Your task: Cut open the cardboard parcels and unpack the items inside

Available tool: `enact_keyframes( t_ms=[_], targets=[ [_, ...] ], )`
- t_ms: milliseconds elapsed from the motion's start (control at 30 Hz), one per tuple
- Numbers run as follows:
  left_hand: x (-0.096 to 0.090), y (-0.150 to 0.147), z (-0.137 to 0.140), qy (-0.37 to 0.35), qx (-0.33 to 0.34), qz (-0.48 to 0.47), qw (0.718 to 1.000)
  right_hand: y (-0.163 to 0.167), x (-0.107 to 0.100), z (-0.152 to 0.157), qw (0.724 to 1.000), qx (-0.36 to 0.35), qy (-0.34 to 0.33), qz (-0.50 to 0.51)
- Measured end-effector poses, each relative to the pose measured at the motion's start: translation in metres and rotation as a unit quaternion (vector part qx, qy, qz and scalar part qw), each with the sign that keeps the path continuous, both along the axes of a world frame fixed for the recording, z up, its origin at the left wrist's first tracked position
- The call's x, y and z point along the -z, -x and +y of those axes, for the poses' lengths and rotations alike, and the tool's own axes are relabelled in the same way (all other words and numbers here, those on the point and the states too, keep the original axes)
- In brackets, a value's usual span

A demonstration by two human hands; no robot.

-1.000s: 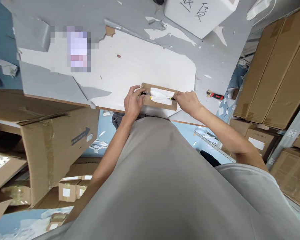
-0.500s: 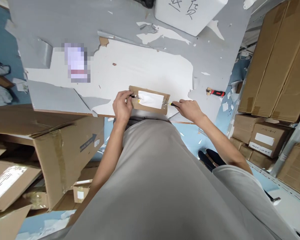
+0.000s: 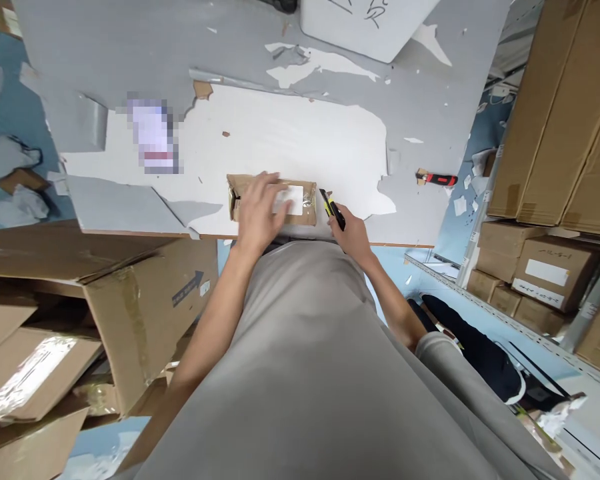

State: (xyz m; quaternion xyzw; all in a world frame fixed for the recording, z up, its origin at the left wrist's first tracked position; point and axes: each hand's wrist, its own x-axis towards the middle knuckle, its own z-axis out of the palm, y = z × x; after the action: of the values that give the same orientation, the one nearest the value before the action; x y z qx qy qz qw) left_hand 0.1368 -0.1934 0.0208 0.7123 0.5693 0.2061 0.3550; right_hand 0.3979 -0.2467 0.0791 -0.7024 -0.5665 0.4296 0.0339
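1. while a flat brown cardboard box (image 3: 299, 220) lies on the white tabletop (image 3: 290, 133), the left hand (image 3: 260, 212) spreads loose fingers across it, clasping nothing.
2. beside the box, the right hand (image 3: 353, 235) curls tightly around a slim black-and-yellow utility knife (image 3: 334, 212).

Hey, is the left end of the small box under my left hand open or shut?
Partly open, it seems: a dark gap shows at that end of the small box, beside your left hand.
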Motion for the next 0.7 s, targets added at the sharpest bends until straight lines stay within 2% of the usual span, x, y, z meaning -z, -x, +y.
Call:
enact_keyframes(
  t_ms=[67,167,533,700],
  targets=[
    [0.01,-0.019,0.007,0.001,0.081,-0.005,0.997,0.008,-0.008,-0.002,1.0,-0.003,-0.005,-0.028],
    [0.025,-0.035,0.012,0.003,0.137,-0.008,0.99,0.018,-0.019,-0.004,0.997,-0.035,-0.004,-0.065],
    [0.034,-0.037,0.003,0.001,0.126,-0.027,0.992,0.055,-0.033,0.014,0.98,-0.086,0.057,-0.168],
    [0.035,-0.037,0.003,0.004,0.125,-0.048,0.991,0.07,-0.038,0.016,0.973,-0.081,0.07,-0.205]
  ],
)
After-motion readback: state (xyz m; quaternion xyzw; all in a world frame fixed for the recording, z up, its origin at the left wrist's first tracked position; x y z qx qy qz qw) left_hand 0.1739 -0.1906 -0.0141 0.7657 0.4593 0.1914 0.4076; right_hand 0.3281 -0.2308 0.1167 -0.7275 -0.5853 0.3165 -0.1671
